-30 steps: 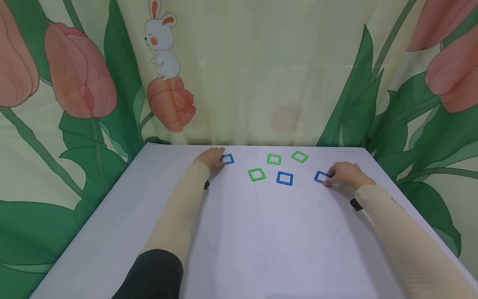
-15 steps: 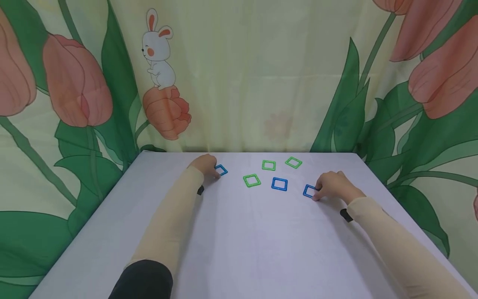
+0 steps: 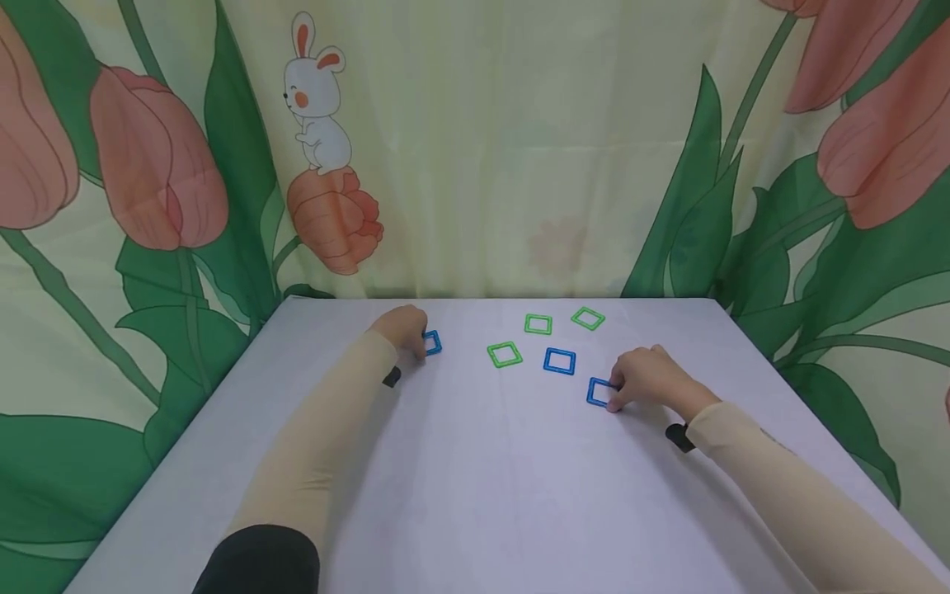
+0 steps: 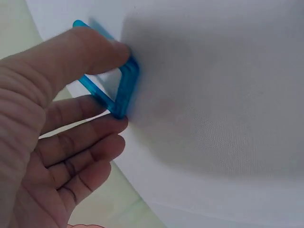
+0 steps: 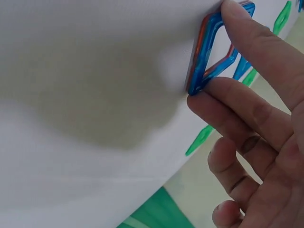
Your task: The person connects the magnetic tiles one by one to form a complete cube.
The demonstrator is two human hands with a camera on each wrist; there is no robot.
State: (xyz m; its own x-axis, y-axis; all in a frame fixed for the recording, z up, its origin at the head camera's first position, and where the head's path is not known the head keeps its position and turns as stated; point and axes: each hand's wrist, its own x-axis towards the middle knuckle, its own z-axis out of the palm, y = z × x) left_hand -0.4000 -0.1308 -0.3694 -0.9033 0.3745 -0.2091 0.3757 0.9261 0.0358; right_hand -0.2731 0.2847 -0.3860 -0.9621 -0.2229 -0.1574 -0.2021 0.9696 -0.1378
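Note:
Toward the table's back left, my left hand (image 3: 403,328) pinches a blue square magnetic tile (image 3: 438,342), an open frame. In the left wrist view the thumb of the left hand (image 4: 71,109) lies over that blue tile (image 4: 127,88), fingers beneath its corner. On the right, my right hand (image 3: 653,379) pinches another blue square tile (image 3: 590,391) by its right side. Up close, the right hand (image 5: 266,118) has its thumb on the blue tile's (image 5: 205,54) upper end and fingertips at its lower corner; an orange-red layer shows along this tile's edge.
Between the hands lie a third blue tile (image 3: 547,360) and three green ones: a near-left green tile (image 3: 493,356), a back-middle green tile (image 3: 538,316) and a back-right green tile (image 3: 581,309). A white table (image 3: 475,487) meets a tulip-printed curtain (image 3: 475,165) behind.
My right hand has brought its blue tile leftward and nearer, toward the middle blue one. The left hand has drawn its tile slightly nearer and left, turning it. The head view has shifted a little.

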